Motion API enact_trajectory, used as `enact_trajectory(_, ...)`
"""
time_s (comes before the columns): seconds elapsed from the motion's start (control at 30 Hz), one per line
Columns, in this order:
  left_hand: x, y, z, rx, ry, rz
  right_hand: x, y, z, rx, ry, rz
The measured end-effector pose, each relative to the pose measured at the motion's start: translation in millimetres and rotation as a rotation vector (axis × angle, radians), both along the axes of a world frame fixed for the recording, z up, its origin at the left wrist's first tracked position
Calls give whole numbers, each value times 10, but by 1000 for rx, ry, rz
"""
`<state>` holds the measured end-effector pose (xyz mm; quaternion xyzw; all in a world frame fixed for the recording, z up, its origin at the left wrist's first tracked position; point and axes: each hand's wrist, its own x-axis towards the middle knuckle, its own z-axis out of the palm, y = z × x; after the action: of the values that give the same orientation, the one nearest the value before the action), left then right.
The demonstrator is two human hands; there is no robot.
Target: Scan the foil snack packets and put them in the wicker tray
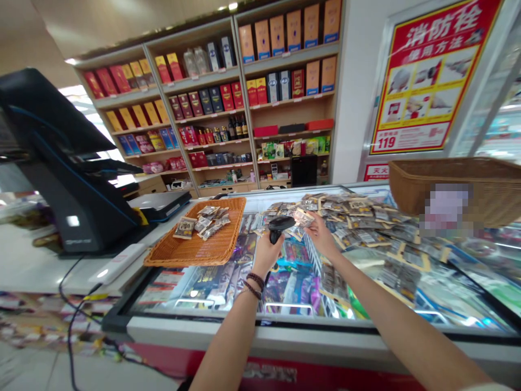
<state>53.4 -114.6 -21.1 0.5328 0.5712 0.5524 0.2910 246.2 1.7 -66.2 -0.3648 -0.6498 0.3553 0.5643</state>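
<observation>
My left hand is wrapped round the handle of a black barcode scanner, held above the freezer's glass top. Just right of the scanner's head, my right hand pinches a small snack packet with a pale edge. Many similar packets lie in a loose pile on the glass, behind and to the right of my right hand. An orange-brown wicker tray sits to the left, with several of the same packets in it.
A black checkout terminal and a flat scale stand on the counter at left. A brown basket stands at right. The chest freezer holds colourful packs under glass. Shelves of boxes line the back wall.
</observation>
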Motion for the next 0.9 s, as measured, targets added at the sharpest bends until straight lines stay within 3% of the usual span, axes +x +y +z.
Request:
enact_trajectory(0.2,44,-69,69,27,34,26,12,38,-49,18,-7,7)
enact_trajectory(0.37,35,-76,54,33,-7,14,18,66,-80,49,-21,7)
enact_trajectory(0.73,17,-96,46,67,112,-16,57,131,-155,100,-61,-8)
enact_trajectory(0.9,-20,-122,93,72,80,16,50,159,-118,39,12,-14)
